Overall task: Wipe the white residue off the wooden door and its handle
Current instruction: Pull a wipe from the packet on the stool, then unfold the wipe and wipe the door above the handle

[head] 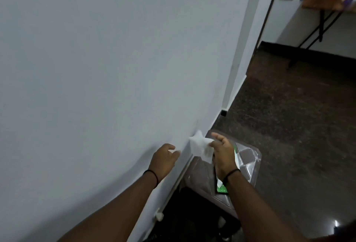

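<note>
Between the two hands, a white wipe is pinched in the right hand's fingers; left hand fingers curl on a scrap, likely readying it. No wooden door is in view.

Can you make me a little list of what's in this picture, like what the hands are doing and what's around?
left hand: pinches a small white scrap, close to the wall
right hand: holds a white wipe
under the hands: dark brown stool with a green and white packet on it
wall: pale grey, on the left
floor: dark
far right: table with black legs
wooden door: not in view
</note>
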